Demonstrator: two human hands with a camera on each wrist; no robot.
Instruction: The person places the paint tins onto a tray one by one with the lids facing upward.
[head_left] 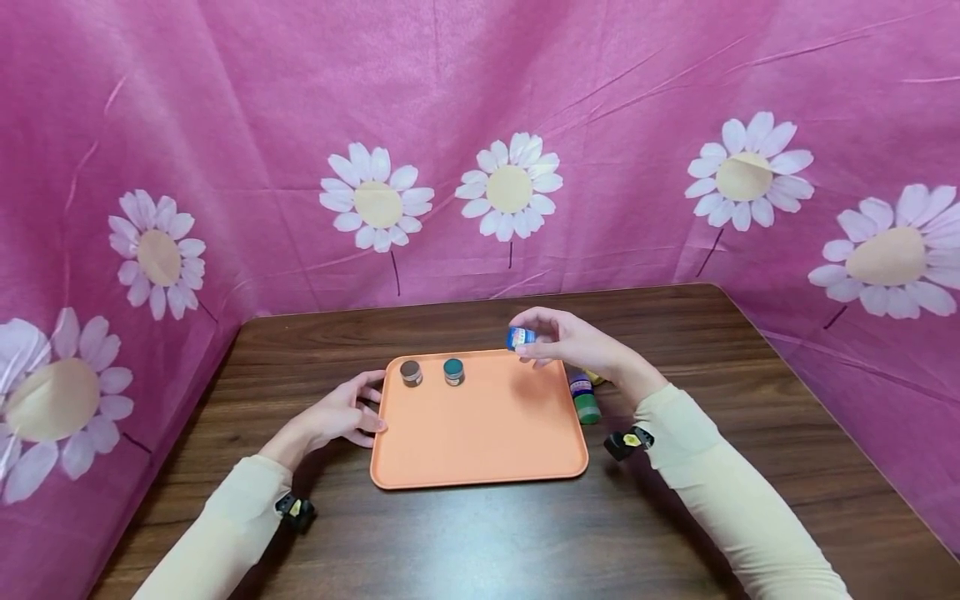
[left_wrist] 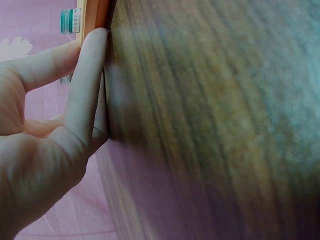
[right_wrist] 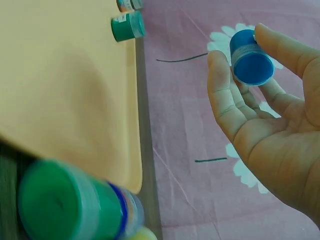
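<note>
Right hand [head_left: 573, 343] pinches small blue-capped jar [head_left: 520, 337] above orange tray [head_left: 480, 450].

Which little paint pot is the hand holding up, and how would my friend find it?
Start at the orange tray on the brown table. Above its far right corner, the right hand pinches a small blue pot in its fingertips. It is the only blue one and the only one in the air; the brown pot and teal pot stand on the tray.
</note>
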